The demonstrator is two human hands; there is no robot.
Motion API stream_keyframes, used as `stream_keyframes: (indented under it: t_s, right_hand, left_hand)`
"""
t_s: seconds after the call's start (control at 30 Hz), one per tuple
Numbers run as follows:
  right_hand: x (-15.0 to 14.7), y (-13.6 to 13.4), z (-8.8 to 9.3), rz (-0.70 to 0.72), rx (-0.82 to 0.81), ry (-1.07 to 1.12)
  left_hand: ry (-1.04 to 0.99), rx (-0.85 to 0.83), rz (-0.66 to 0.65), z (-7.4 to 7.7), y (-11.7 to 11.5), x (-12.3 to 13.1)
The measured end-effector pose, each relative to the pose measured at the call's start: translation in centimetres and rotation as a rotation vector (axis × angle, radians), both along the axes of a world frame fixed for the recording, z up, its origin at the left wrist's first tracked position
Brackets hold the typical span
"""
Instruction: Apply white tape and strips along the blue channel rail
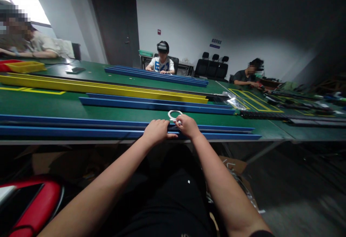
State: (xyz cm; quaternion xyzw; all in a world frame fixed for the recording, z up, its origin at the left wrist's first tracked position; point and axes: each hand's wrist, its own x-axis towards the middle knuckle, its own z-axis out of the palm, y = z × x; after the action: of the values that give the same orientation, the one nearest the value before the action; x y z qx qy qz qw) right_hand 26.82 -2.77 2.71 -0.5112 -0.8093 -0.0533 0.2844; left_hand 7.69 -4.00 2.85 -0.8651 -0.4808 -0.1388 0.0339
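My right hand [188, 125] is closed in a pinch on a small coil of white cable [174, 115] that loops up above my fingers. My left hand [156, 131] sits right beside it with its fingers curled and the thumb stretched toward the right hand; whether it touches the cable is hidden. Both hands rest over the nearest blue rail [81, 132] at the front edge of the green table [48, 103].
More blue rails [151, 104] and a long yellow rail [102, 89] run across the table. Clear plastic bags [234, 101] lie to the right, yellow and red trays [24, 66] far left. Three other people sit at the table's far side. A red object [32, 201] is at my lower left.
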Motion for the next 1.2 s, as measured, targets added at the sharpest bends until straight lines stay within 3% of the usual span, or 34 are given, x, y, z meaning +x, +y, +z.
stream_keyframes:
  t_s: [0.17,0.37,0.47,0.63,0.83,1.0,1.2]
  right_hand:
    - [0.5,-0.2,0.6,-0.066,0.011,-0.070]
    - [1.3,0.1,1.1,0.101,-0.049,-0.166]
    - [1.4,0.6,0.6,0.090,-0.045,-0.105]
    - [1.4,0.9,-0.7,-0.020,-0.004,0.117]
    - [1.9,1.2,-0.9,0.049,-0.019,0.250]
    - [1.9,1.5,-0.5,0.022,-0.073,0.268]
    - [1.5,0.8,0.0,-0.009,-0.002,0.192]
  left_hand:
    - [0.035,-0.062,0.028,0.6,0.5,-1.4]
    - [0.065,-0.089,0.092,0.8,1.9,-8.3]
    - [0.066,-0.111,0.120,0.9,1.9,-10.1]
    - [0.062,-0.061,0.137,0.7,1.3,-9.7]
    - [0.064,0.002,0.098,0.0,1.6,-9.9]
    - [0.104,-0.122,0.083,0.3,2.5,-10.0]
    - [0.127,-0.180,0.015,0.6,2.3,-5.2]
